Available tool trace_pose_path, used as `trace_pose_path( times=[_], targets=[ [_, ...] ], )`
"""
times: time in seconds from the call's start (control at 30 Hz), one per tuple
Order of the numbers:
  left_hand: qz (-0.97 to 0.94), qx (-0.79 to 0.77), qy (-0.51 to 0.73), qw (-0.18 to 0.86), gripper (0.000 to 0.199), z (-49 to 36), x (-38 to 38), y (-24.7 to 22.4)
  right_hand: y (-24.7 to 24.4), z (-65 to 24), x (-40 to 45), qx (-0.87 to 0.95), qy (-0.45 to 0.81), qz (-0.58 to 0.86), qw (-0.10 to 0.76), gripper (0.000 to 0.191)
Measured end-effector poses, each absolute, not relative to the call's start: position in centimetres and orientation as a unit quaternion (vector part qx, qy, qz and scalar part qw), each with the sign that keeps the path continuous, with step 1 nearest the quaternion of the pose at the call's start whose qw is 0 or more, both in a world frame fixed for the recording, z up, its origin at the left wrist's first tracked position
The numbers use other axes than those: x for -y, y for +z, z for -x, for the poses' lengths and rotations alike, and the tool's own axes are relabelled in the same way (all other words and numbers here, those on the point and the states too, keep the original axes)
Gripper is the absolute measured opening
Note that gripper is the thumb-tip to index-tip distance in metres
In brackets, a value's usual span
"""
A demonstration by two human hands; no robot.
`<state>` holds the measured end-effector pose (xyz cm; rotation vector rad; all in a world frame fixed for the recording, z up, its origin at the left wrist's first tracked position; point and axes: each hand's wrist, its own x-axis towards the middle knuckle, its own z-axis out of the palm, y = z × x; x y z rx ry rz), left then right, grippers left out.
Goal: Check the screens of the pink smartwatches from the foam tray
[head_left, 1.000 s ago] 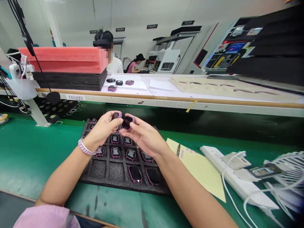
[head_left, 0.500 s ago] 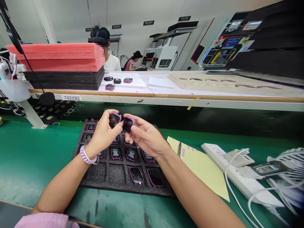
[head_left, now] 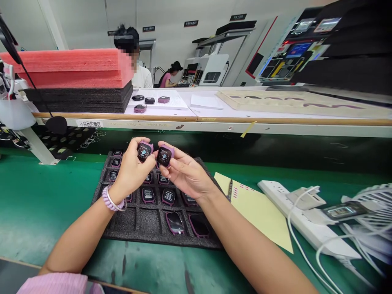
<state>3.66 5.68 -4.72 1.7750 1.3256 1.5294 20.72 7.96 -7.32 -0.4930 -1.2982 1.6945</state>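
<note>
Holding a small purple-cased watch body apiece, the left hand (head_left: 131, 169) and the right hand (head_left: 183, 173) hover just above the far end of the black foam tray (head_left: 137, 222). The left watch body (head_left: 143, 150) is pinched between thumb and curled fingers, its dark square screen lit with a faint round dial; the right watch body (head_left: 164, 155) sits gripped at the fingertips of a half-open hand, screen up, also lit. The two units lie side by side, almost touching. A coiled lilac band (head_left: 112, 200) circles the left wrist. The tray is cut into square pockets: most hold more purple watch bodies, the far rows showing label-covered backs, the near row two with dark glossy screens (head_left: 174, 222), while the near-left pockets stand bare. The tray rests on a green bench mat (head_left: 36, 204). Right of the tray lie a yellow paper sheet (head_left: 260, 214) and a white power strip (head_left: 294, 212) with cables. Beyond the tray a white shelf (head_left: 214, 114) carries stacked pink and black foam sheets (head_left: 73, 79) and a few loose watch bodies (head_left: 140, 108). Behind it, two other people sit at work among machines.
</note>
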Motion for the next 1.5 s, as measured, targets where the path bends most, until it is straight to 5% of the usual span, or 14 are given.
trace_pose_path(
  times=[1.5],
  targets=[
    [-0.645,-0.471,0.555,0.232,0.036,-3.71,-5.60,-4.82,-7.13,-20.85,-7.58,0.532,0.685,0.174,0.465,0.065]
  ],
)
